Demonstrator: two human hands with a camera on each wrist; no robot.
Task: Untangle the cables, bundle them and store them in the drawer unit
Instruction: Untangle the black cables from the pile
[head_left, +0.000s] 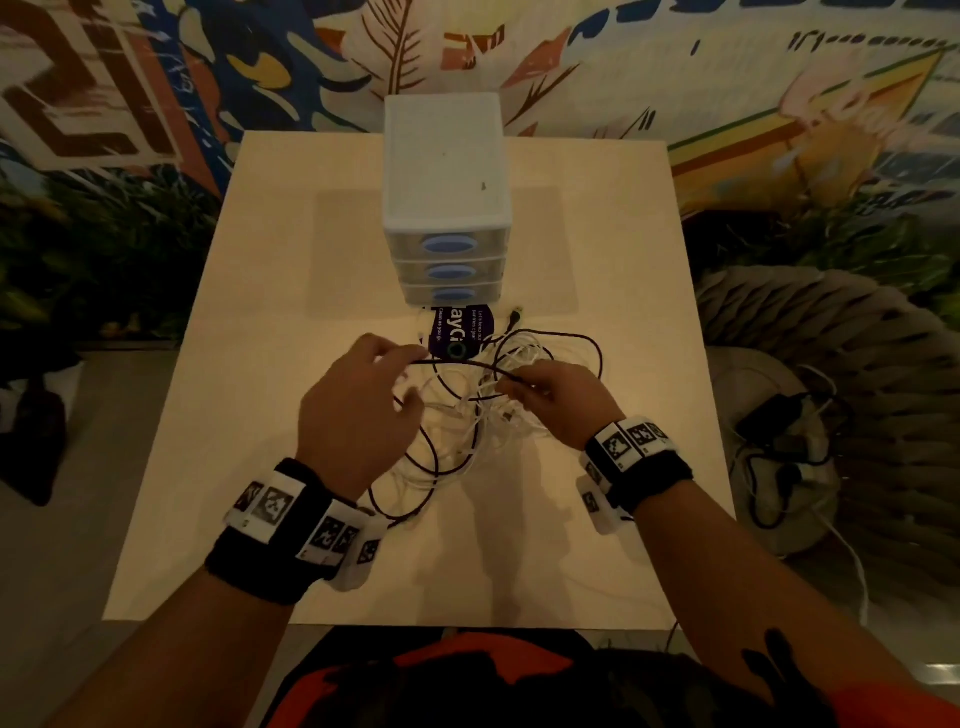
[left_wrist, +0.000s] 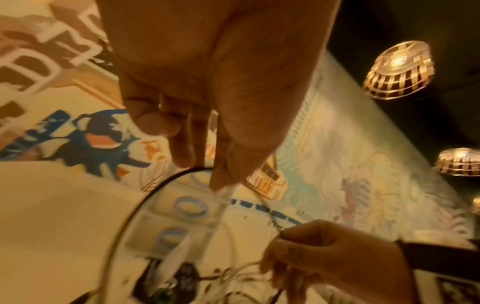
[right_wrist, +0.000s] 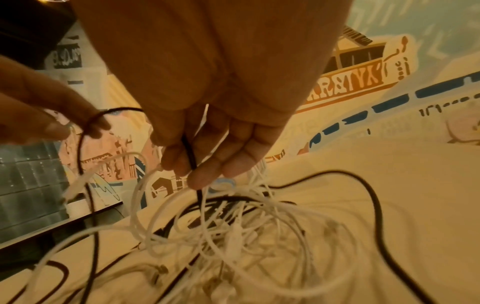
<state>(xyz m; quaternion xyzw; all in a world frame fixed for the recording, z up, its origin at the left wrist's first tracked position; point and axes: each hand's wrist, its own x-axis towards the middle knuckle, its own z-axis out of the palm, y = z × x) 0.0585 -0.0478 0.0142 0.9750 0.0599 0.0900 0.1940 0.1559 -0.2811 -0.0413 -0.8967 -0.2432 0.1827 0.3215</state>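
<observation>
A tangle of white cables (head_left: 483, 415) (right_wrist: 233, 236) and a thin black cable (head_left: 597, 358) (right_wrist: 374, 197) lies mid-table. My left hand (head_left: 363, 405) (left_wrist: 207, 107) pinches the black cable (left_wrist: 145, 201) at its fingertips, raised above the heap. My right hand (head_left: 556, 395) (right_wrist: 207, 127) pinches the same black cable a short way along, with white strands hanging beneath it. The stretch between my hands is taut. Behind the heap stands the white drawer unit (head_left: 447, 171) with three blue-handled drawers, all closed.
A dark purple card (head_left: 457, 332) lies in front of the drawer unit, partly under cables. The pale table (head_left: 260, 364) has bare surface left and right. A woven chair with other cables (head_left: 789, 447) stands off the right edge. A painted wall rises behind.
</observation>
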